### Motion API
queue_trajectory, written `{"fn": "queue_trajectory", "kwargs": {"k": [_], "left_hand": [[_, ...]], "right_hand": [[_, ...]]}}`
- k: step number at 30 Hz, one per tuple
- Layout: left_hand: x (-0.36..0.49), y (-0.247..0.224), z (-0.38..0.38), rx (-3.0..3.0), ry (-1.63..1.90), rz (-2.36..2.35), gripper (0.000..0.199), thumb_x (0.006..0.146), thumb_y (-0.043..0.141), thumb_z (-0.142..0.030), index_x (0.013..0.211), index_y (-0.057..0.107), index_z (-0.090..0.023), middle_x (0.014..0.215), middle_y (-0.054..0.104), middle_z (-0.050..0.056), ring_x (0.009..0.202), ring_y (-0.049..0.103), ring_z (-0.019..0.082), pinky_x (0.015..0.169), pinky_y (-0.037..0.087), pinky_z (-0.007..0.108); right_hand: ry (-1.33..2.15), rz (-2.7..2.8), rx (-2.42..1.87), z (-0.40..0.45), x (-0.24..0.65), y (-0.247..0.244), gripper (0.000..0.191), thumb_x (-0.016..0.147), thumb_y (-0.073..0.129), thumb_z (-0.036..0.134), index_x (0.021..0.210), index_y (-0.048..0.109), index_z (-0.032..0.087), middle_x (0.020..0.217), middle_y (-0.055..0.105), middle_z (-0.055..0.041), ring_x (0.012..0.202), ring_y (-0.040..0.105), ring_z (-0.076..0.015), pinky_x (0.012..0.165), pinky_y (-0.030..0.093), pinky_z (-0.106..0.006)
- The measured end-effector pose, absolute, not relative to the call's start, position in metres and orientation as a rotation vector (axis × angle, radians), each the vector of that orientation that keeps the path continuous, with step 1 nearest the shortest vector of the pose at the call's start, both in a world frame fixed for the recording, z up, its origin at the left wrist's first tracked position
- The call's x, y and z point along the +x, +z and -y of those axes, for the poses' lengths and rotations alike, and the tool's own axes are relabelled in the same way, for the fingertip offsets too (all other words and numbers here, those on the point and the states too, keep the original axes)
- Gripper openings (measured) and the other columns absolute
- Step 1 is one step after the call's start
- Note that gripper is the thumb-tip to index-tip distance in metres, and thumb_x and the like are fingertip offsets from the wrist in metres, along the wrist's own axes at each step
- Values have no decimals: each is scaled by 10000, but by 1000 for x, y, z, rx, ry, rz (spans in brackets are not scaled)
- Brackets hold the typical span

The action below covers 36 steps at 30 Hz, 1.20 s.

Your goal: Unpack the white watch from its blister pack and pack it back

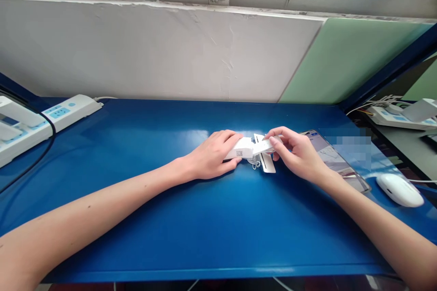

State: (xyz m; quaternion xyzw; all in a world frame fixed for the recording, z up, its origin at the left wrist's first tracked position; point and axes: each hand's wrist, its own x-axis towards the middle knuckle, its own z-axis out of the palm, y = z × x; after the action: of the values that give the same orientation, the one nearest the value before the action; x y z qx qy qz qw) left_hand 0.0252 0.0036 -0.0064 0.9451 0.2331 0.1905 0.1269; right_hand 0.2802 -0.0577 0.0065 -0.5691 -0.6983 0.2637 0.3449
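Near the middle of the blue table, my left hand [218, 153] is closed around a small white box [239, 149] with a printed code on its side. The thumb lies along the near side and the fingers over the far side. My right hand [292, 149] pinches a small white strip-like piece [263, 146] at the box's right end; whether it is a flap of the box or separate, I cannot tell. Below that piece lies a white card [268, 163] with a dark stripe. A small beaded chain [255, 164] shows beside the box, partly hidden.
A phone or tablet with a lit screen [336, 159] lies right of my right hand, partly under the forearm. Beyond it sits a white mouse [400, 190]. At left, a white power strip [63, 111] has a black cable [51, 138] looping over the blue table [211, 227].
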Motion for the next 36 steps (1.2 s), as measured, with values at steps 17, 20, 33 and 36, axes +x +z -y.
{"fn": "queue_trajectory", "kwargs": {"k": [17,20,33,36], "left_hand": [[24,-8,-4,2764,526,-663,507,938,554,-344,1378,495,-97,1331,566,188,1211,543,316,1023,467,447],[24,-8,-4,2765,523,-669,514,939,550,-357,1382,494,-101,1335,565,186,1207,544,317,1020,468,447],[26,-8,-4,2785,506,-673,541,933,570,-372,1399,487,-108,1346,557,187,1229,533,320,1038,457,451],[26,-7,-3,2772,507,-681,542,931,568,-375,1395,492,-106,1353,554,195,1238,529,327,1042,455,469]], "right_hand": [[124,2414,-1284,54,305,8,283,981,554,346,1167,716,207,766,676,-20,615,575,-143,580,417,-274],[96,2330,-1304,54,297,1,265,973,572,338,1106,737,180,752,697,-23,566,567,-129,547,416,-268],[31,2264,-1332,55,285,-6,196,952,593,342,1016,715,203,889,708,-40,609,605,-128,563,455,-270],[81,2252,-1296,56,284,-7,185,963,576,325,1009,709,204,909,731,-50,625,629,-136,588,485,-277]]}}
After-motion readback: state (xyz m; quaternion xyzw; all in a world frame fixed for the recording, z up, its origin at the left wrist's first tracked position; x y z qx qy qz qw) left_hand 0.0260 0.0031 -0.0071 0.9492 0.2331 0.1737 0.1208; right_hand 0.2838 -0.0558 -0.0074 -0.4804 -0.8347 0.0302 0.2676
